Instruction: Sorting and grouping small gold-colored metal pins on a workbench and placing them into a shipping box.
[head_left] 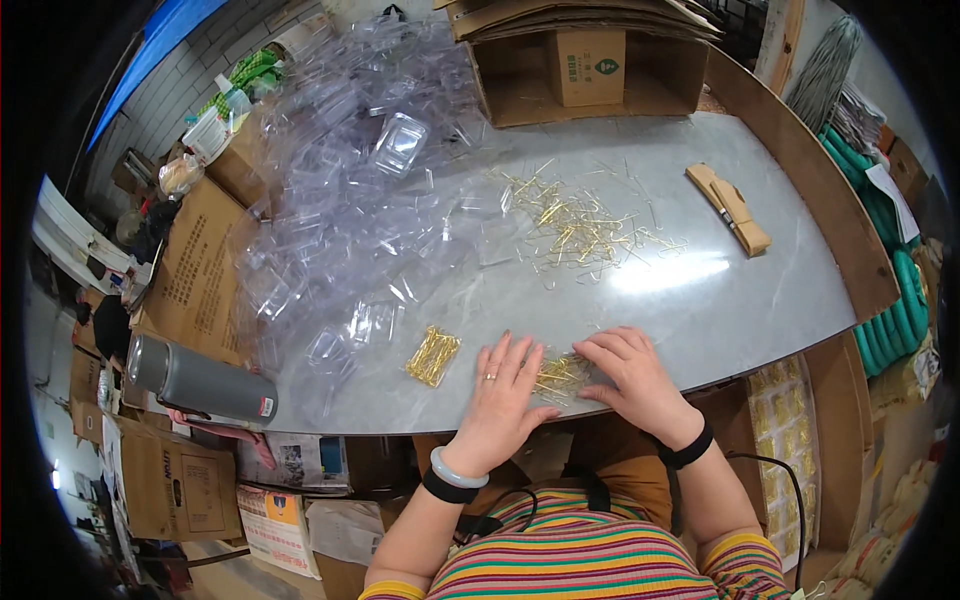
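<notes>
Grey table strewn with clear plastic trays, loose gold clips at centre. Left hand flat, fingers spread open. Right hand fingers open, pressing on small clip pile between hands. Neat clip bundle just left. Grey flask at table's left edge.

- Grey flask: laid on its side at the table edge, well left of the hands.
- Clear plastic shells: heaped beyond and left of the hands.
- Open cardboard box: set far ahead of the hands.
- Tan folded strip: placed ahead, to the right.
- Green coils: stacked far right, off the table.
</notes>
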